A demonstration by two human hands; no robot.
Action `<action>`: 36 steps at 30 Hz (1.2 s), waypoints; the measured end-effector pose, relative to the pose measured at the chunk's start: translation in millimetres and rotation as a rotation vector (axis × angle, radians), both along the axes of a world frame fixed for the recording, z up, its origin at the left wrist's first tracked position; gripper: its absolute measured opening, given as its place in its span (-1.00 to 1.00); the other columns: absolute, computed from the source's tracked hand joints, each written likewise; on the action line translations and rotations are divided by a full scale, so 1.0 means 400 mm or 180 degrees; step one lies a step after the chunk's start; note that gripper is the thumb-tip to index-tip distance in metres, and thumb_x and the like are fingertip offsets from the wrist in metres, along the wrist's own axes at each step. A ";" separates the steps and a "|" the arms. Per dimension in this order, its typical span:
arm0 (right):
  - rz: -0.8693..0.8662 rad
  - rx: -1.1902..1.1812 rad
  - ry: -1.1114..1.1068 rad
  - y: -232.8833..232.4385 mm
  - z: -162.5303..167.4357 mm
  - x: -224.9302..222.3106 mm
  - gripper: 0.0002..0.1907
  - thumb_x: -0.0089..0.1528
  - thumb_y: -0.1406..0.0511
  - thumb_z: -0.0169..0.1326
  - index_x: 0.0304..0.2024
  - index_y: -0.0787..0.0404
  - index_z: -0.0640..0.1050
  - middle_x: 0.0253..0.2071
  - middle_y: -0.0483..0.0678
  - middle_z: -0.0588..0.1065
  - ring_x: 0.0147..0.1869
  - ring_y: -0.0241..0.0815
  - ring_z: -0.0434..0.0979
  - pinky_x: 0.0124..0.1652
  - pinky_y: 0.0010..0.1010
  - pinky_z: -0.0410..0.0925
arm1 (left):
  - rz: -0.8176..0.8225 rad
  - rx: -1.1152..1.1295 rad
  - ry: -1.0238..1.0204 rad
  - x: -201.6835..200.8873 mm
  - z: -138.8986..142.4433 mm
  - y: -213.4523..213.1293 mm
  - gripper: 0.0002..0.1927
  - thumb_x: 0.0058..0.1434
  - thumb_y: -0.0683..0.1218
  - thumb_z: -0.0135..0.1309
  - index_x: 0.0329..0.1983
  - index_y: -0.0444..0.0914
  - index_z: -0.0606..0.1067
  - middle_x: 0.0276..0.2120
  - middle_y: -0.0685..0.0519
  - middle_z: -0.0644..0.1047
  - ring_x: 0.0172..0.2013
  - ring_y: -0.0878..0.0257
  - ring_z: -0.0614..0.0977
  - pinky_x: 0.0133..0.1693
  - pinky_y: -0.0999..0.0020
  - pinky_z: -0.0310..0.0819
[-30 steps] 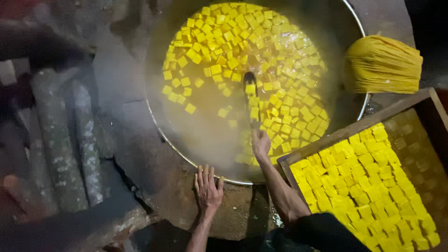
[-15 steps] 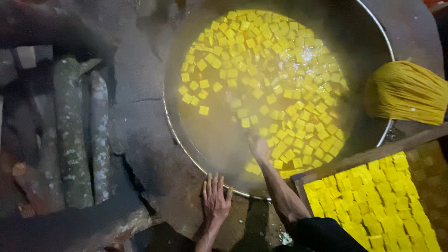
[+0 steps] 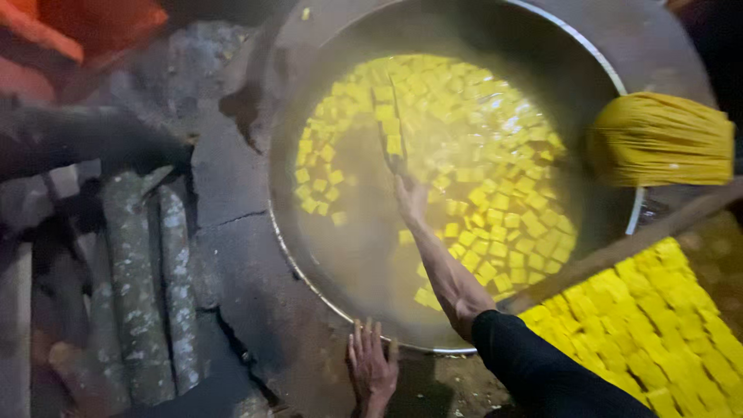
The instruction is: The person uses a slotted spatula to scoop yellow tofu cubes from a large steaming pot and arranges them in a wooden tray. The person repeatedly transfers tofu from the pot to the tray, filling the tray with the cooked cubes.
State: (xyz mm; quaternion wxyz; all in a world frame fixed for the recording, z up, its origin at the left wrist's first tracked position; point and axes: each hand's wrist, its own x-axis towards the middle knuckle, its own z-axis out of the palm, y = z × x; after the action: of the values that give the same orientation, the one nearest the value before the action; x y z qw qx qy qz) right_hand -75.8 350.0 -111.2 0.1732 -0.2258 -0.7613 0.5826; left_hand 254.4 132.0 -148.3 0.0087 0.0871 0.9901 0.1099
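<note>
The right hand (image 3: 410,197) reaches out over the big round metal pan (image 3: 611,73), closed around the handle end of a long flat utensil (image 3: 391,128) whose blade lies among the yellow cubes (image 3: 480,155) floating in cloudy yellowish liquid; the fingers look wrapped on the handle, though the blur hides the exact grip. The left hand (image 3: 371,368) is spread flat, fingers apart, pressed on the dark stone ledge (image 3: 232,255) just outside the pan's near rim, bracing the body. The cubes crowd the middle and right of the pan, with a clearer patch of liquid on the near left. This looks like the stirring or turning stage, the blade working through the cubes. Judging from the layout, the next move calls for a slow, shallow sweep so the soft cubes do not break, with the forearm kept above the liquid. To the right sits a wooden tray (image 3: 619,248) packed with more yellow cubes, and a yellow bundle of strands (image 3: 658,139) rests across the pan's rim. Logs (image 3: 139,294) lie at the left
</note>
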 end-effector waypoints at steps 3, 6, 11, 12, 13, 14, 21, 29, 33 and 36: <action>-0.0163 -0.0171 -0.0003 0.088 0.084 0.052 -0.63 0.29 0.13 0.16 -0.16 0.35 0.61 -0.40 -0.05 0.61 -0.31 -0.22 0.60 -0.28 -0.34 0.43 | 0.0146 0.0211 0.0242 0.000 0.025 0.018 -0.27 0.37 0.42 -0.42 0.42 -0.06 0.23 0.47 0.08 0.17 0.49 0.09 0.06 0.45 -0.02 -0.24; -0.0143 -0.0527 -0.0044 0.205 0.174 0.177 -0.64 0.26 0.13 0.19 -0.20 0.35 0.61 -0.48 -0.07 0.57 -0.47 -0.29 0.57 -0.41 -0.40 0.42 | 0.0183 0.0247 0.0134 0.007 0.059 0.031 -0.29 0.37 0.41 -0.39 0.44 -0.04 0.23 0.47 0.12 0.18 0.51 0.10 0.06 0.47 -0.02 -0.24; -0.0209 -0.0648 0.0074 0.464 0.250 0.534 -0.65 0.31 0.12 0.17 -0.23 0.33 0.61 -0.50 -0.11 0.54 -0.50 -0.37 0.50 -0.47 -0.47 0.36 | 0.0071 0.0267 0.0337 0.040 0.095 0.028 -0.34 0.38 0.37 -0.29 0.36 -0.06 0.35 0.47 0.04 0.25 0.50 0.10 0.11 0.47 -0.05 -0.20; -0.0189 -0.0545 0.0069 0.523 0.255 0.622 -0.65 0.32 0.12 0.17 -0.25 0.32 0.61 -0.50 -0.13 0.53 -0.50 -0.38 0.50 -0.47 -0.48 0.36 | 0.0098 0.0019 0.0262 0.049 0.099 0.029 -0.37 0.38 0.37 -0.26 0.31 -0.06 0.39 0.45 0.08 0.28 0.52 0.11 0.12 0.50 -0.02 -0.19; -0.0257 -0.0326 0.0059 0.584 0.259 0.713 -0.66 0.33 0.13 0.18 -0.26 0.32 0.62 -0.50 -0.13 0.53 -0.48 -0.38 0.49 -0.45 -0.49 0.35 | 0.0085 -0.0180 0.0157 0.060 0.105 0.026 -0.40 0.40 0.35 -0.24 0.27 -0.07 0.43 0.45 0.08 0.30 0.52 0.11 0.15 0.52 -0.02 -0.19; -0.0303 -0.0100 0.0048 0.648 0.263 0.805 -0.66 0.34 0.13 0.19 -0.27 0.32 0.63 -0.49 -0.13 0.53 -0.46 -0.39 0.48 -0.43 -0.50 0.35 | 0.0089 -0.0374 0.0069 0.070 0.109 0.030 -0.43 0.42 0.34 -0.23 0.24 -0.07 0.46 0.44 0.08 0.32 0.53 0.10 0.18 0.53 -0.03 -0.19; -0.0901 0.1243 -0.0855 1.043 0.349 1.406 -0.67 0.31 0.11 0.26 -0.17 0.28 0.68 -0.46 -0.01 0.55 -0.43 -0.27 0.46 -0.38 -0.33 0.33 | -0.0118 0.1430 0.0014 0.023 0.175 0.289 -0.63 0.45 0.06 -0.02 0.11 -0.29 0.49 0.21 -0.17 0.47 0.23 -0.10 0.43 0.29 -0.09 0.24; -0.0959 0.2022 -0.1492 1.256 0.318 1.592 -0.60 0.30 -0.01 0.23 -0.20 0.20 0.69 -0.38 0.10 0.60 -0.36 0.03 0.61 -0.35 -0.21 0.39 | -0.2039 0.2033 0.0638 -0.077 0.350 0.915 -0.64 0.34 0.01 0.13 0.09 -0.31 0.49 0.12 -0.22 0.50 0.16 -0.17 0.49 0.22 -0.02 0.31; -0.0707 0.2335 -0.1639 1.273 0.265 1.561 -0.62 0.28 0.02 0.23 -0.17 0.20 0.64 -0.34 0.09 0.59 -0.34 0.05 0.61 -0.35 -0.17 0.42 | -0.2423 0.1974 0.0299 -0.092 0.389 1.124 -0.61 0.32 -0.04 0.10 0.17 -0.27 0.47 0.08 -0.15 0.53 0.14 -0.10 0.50 0.22 0.01 0.28; -0.0961 0.2847 -0.1315 1.254 0.242 1.559 -0.66 0.35 0.10 0.23 -0.12 0.25 0.55 -0.22 0.10 0.55 -0.23 0.09 0.60 -0.26 -0.19 0.45 | -0.2935 0.1917 0.0338 -0.104 0.381 1.255 -0.56 0.33 -0.02 0.12 0.22 -0.26 0.41 0.07 -0.10 0.52 0.14 -0.03 0.51 0.28 -0.07 0.21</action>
State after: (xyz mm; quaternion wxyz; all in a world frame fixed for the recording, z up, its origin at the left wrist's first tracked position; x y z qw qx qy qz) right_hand 547.8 851.5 -14.5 0.1811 -0.3474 -0.9132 0.1118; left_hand 212.9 634.2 4.0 -0.0194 0.5157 0.7733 0.3684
